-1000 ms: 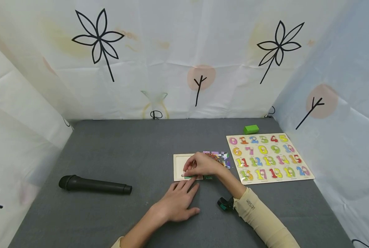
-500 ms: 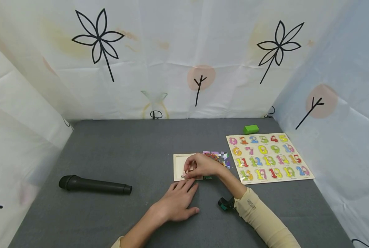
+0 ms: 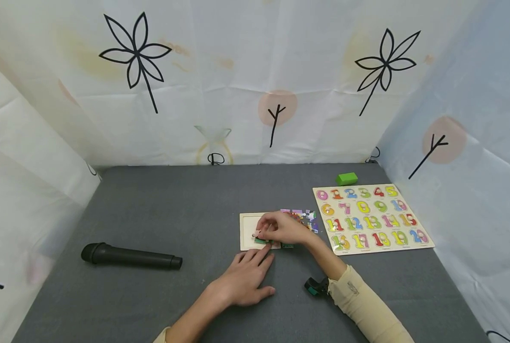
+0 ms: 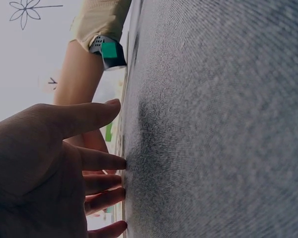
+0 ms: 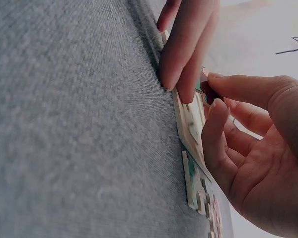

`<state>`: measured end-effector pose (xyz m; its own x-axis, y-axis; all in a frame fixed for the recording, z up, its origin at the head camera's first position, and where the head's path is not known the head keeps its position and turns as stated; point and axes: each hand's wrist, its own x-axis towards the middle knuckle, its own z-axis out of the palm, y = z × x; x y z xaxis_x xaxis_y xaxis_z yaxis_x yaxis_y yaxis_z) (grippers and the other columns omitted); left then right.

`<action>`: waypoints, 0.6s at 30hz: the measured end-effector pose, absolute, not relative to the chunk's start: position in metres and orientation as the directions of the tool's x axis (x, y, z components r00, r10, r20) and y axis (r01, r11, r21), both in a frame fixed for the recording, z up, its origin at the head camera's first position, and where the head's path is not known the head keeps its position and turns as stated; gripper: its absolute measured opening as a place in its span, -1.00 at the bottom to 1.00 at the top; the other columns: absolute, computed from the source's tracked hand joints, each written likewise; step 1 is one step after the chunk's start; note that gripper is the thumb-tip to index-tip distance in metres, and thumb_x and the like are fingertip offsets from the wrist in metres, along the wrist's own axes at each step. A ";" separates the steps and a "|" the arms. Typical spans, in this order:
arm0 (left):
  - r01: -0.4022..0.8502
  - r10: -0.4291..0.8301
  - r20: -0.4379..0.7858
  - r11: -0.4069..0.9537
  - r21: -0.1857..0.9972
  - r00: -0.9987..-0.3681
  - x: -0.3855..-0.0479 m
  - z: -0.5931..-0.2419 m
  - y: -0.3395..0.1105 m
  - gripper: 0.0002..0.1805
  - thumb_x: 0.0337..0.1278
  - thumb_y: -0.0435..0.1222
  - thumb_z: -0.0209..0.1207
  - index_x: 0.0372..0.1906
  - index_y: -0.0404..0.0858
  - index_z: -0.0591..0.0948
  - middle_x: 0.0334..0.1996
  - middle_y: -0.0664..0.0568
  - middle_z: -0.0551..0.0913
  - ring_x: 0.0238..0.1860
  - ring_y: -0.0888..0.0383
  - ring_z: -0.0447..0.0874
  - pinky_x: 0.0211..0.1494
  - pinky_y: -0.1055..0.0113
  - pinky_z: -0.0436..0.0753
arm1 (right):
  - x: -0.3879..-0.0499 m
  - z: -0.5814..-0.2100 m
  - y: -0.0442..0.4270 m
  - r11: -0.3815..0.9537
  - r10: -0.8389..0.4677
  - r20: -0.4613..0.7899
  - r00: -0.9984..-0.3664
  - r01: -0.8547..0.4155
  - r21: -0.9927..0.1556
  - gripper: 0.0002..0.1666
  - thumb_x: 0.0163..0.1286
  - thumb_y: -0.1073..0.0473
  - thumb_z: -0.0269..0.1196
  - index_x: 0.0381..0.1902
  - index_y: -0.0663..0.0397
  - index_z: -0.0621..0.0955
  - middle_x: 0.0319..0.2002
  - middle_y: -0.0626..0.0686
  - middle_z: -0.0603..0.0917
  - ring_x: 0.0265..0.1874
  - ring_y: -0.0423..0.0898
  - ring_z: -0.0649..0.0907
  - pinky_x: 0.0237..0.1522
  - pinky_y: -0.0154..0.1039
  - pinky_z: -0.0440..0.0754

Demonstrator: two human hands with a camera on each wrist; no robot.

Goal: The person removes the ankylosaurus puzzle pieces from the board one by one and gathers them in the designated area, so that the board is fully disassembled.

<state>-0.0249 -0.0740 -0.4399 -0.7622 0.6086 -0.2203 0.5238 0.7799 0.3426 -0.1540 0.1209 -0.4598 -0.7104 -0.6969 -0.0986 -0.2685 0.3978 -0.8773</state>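
Note:
My right hand (image 3: 284, 228) pinches a jigsaw piece (image 5: 205, 89), partly green, between thumb and fingers. It holds the piece over the pale wooden puzzle frame (image 3: 244, 231), tilted in the right wrist view. My left hand (image 3: 247, 282) lies flat in front, with straight fingertips at the frame's near edge. In the left wrist view those fingers (image 4: 104, 161) are spread, the thumb apart. Other colourful jigsaw pieces (image 3: 311, 220) lie along the frame's right side, partly hidden by my right hand and wrist. Part of the frame's inside is also hidden.
To the right lies a wooden number board (image 3: 371, 245) with coloured numerals. Behind it sits a green block (image 3: 347, 179). A black microphone (image 3: 130, 255) lies at the left on the grey table (image 3: 165, 205). White printed cloth (image 3: 238, 57) stands behind and at both sides.
My right hand has shifted slightly to the right, and more of the piece's green part shows under its fingers. My left hand stays almost where it was.

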 end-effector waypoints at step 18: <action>0.518 0.612 -0.215 0.773 0.367 -0.761 -0.027 -0.442 -0.074 -0.14 0.48 0.16 0.28 0.67 -0.17 0.36 0.78 -0.01 0.14 0.67 0.00 0.26 0.61 -0.19 0.35 | -0.137 -0.448 0.174 0.407 -0.611 -0.073 -0.788 -0.234 -0.883 -0.85 0.56 0.24 0.36 -0.05 0.24 0.69 -0.31 0.24 0.74 -0.63 -0.27 0.51 -0.58 -0.30 0.56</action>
<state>-0.0274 -0.0744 -0.4425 -0.7615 0.6116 -0.2148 0.5176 0.7731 0.3665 -0.1368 0.1742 -0.4484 -0.7880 -0.6113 -0.0729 -0.2342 0.4072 -0.8828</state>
